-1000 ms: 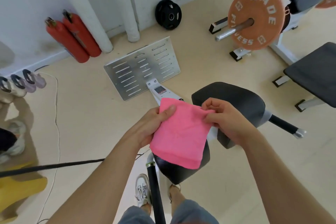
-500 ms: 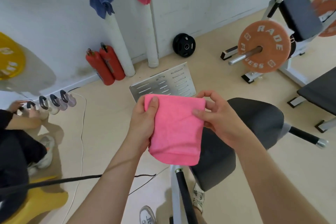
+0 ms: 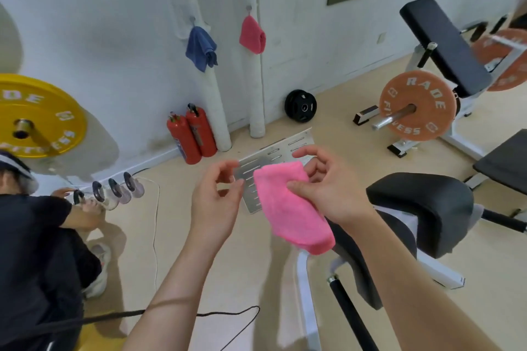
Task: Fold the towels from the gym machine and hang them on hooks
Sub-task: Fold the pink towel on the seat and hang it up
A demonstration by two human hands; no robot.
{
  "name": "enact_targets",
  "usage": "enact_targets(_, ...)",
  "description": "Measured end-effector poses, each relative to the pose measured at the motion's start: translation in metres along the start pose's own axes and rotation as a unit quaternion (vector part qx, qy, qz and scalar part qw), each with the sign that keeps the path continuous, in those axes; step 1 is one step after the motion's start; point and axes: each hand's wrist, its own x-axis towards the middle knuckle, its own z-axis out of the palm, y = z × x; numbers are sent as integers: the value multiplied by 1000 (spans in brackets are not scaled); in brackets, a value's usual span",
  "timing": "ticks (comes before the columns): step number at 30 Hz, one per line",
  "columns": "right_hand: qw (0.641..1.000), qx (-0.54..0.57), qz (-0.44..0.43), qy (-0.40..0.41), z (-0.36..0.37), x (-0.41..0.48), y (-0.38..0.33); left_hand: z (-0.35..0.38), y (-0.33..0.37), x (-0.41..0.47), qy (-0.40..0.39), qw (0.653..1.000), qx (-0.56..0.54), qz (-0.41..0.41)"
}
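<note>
While my right hand (image 3: pixel 330 191) pinches the towel (image 3: pixel 291 208), my left hand (image 3: pixel 216 202) hangs open beside it.
So thin a grip could let the fold slip loose.

White wall (image 3: pixel 114 23); beige floor (image 3: pixel 356 134); black padded bench (image 3: pixel 445 48).

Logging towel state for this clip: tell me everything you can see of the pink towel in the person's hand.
The pink towel is bright pink, fuzzy cloth, like terry or microfibre, folded into a compact oblong with a rounded fold at its lower end. It hangs tilted in mid-air, in front of the slotted metal plate and the black padded seat. The right hand pinches its upper part, thumb in front, fingers behind. The left hand is close by, not touching.
</note>
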Motion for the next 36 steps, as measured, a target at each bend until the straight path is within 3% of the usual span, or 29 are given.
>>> enact_targets(5,998,-12,-60,-34,23,14,-32,-5,47,11,-93,983,36,156)
enact_targets(8,996,16,-63,-69,28,27,-43,-11,62,33,-111,987,6,117)
enact_targets(13,990,70,-72,-96,24,62,-57,-16,66,79,-227,967,-115,11)
enact_targets(24,951,264,3,-160,-9,241,-73,35,79,249,-197,952,-232,-14)
enact_targets(30,954,220,-22,-203,-17,340,-94,58,84,332,-151,957,-249,-1)
enact_targets(33,952,221,-23,-209,-11,381,-101,65,81,370,-116,968,-222,3)
enact_targets(36,958,213,-31,-192,-5,420,-106,67,82,409,-57,989,-127,47)
